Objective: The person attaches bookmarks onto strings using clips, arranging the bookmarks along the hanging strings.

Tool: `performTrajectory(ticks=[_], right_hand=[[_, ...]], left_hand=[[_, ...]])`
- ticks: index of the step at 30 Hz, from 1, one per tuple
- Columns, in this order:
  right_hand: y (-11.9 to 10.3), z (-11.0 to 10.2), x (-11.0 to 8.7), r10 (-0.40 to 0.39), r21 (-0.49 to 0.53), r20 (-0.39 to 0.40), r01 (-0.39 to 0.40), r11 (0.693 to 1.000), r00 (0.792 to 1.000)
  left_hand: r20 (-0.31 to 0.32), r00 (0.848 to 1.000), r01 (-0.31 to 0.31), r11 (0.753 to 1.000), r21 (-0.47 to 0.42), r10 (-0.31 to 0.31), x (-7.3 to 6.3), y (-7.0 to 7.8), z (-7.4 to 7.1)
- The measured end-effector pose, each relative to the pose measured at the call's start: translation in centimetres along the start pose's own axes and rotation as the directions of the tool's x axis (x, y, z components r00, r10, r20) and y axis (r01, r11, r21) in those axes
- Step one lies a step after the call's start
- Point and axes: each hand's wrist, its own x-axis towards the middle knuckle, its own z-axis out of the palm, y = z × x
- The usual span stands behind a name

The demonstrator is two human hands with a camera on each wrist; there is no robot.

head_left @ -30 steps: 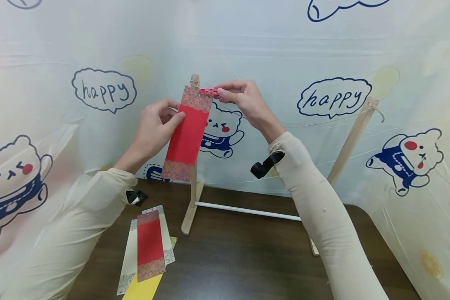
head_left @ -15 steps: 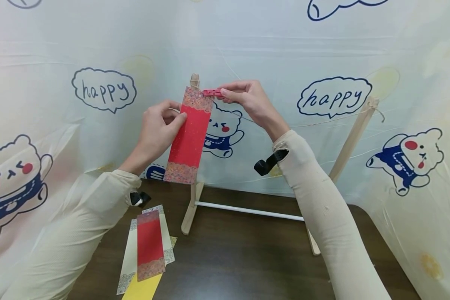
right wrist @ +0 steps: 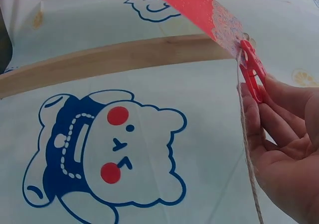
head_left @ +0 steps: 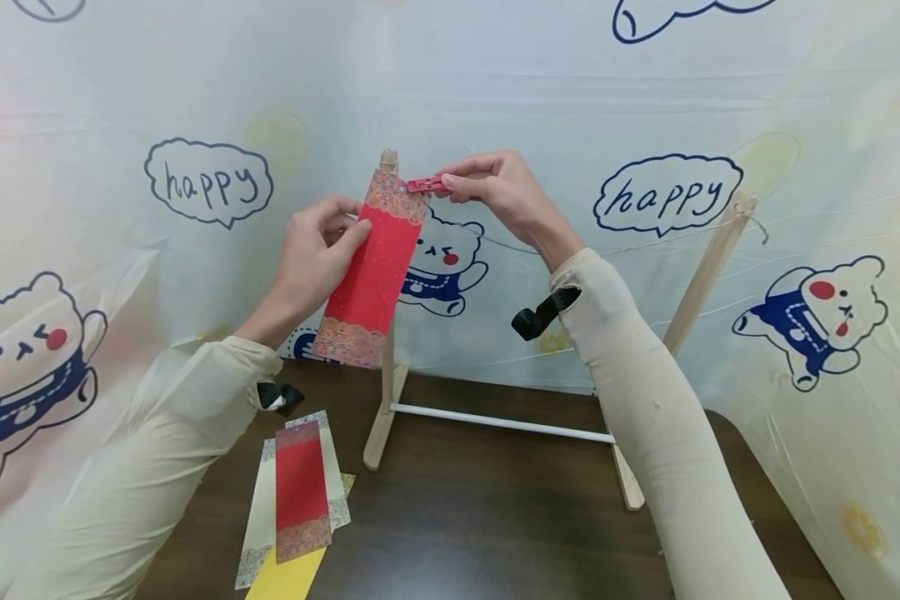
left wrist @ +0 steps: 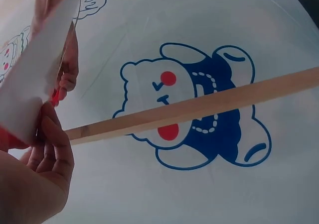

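Observation:
My left hand [head_left: 313, 254] pinches the left edge of a red paper strip [head_left: 371, 271] with patterned bands at top and bottom. The strip hangs tilted in front of the left wooden post. In my right hand [head_left: 498, 196] a red clothespin [head_left: 426, 184] is pinched by its handle end, and its tip meets the strip's top right corner. The right wrist view shows the clothespin [right wrist: 253, 69] at the strip's patterned end, beside a twine line [right wrist: 245, 134]. In the left wrist view, the strip's pale back [left wrist: 42, 69] partly covers the right hand.
Between the left post [head_left: 388, 350] and the right post [head_left: 708, 275] runs a white rod [head_left: 502, 422] low over the dark table [head_left: 450, 517]. A second red strip [head_left: 302, 492] lies on cream and yellow strips at the front left. A printed curtain hangs behind.
The strip's lower end has swung slightly left after a small shift right. My right hand and the clothespin have moved a little to the right along the strip's top.

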Motion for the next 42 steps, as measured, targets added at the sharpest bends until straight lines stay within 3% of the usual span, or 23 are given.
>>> performTrajectory(ticks=[11,18,22,27,33,42], right_hand=[[-0.7,-0.8,0.3,0.047,0.016,0.046,-0.047,0.999,0.998],[-0.4,-0.7,-0.1,0.062,-0.001,0.062,-0.062,0.998,0.996],[-0.3,-0.6,-0.5,0.073,-0.06,0.099,-0.067,0.996,0.992],[-0.5,-0.8,-1.8,0.072,-0.248,0.08,-0.05,0.968,0.994],[-0.6,-1.1,-4.1,-0.023,-0.42,-0.005,0.018,0.907,1.0],[-0.5,-1.4,-8.4,-0.201,-0.478,-0.068,0.145,0.866,0.977]], left_hand=[[0.073,0.996,0.063,0.989,-0.134,-0.053,0.4,-0.1,0.5],[0.099,0.993,0.075,0.991,-0.108,-0.065,0.3,-0.2,0.6],[0.116,0.99,0.091,0.992,-0.089,-0.08,0.1,-0.5,0.5],[0.109,0.99,0.096,0.994,-0.052,-0.09,-0.3,-0.9,0.2],[0.11,0.988,0.101,0.994,0.034,-0.104,-1.5,-1.8,-0.3],[0.05,0.994,0.085,0.988,0.132,-0.093,-3.0,-3.1,-1.1]])
